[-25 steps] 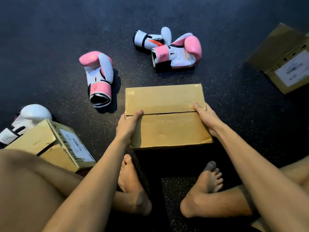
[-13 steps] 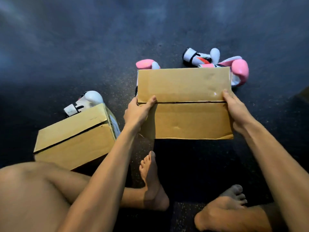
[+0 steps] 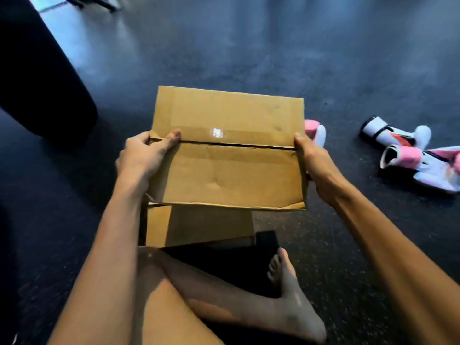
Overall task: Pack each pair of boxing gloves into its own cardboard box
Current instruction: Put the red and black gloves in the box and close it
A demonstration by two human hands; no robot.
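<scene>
- Lower centre: your bare foot [image 3: 291, 295] on the floor [image 3: 249, 46].
- Just past it: 2nd cardboard box [image 3: 199, 225], partly hidden under the held one.
- Mid-frame: closed cardboard box [image 3: 226, 170]. Your L hand [image 3: 142, 158] has fingers [image 3: 140, 138] clamped on its left edge, thumb on the seam; R hand [image 3: 316, 163] is clamped on the right edge.
- Pink glove [image 3: 315, 129] peeks out behind the box's right edge.
- Right side: white glove [image 3: 395, 136] & pink-white glove [image 3: 428, 168], touching, on the floor.

Pink glove [image 3: 315, 128] half behind box [image 3: 224, 170].
</scene>
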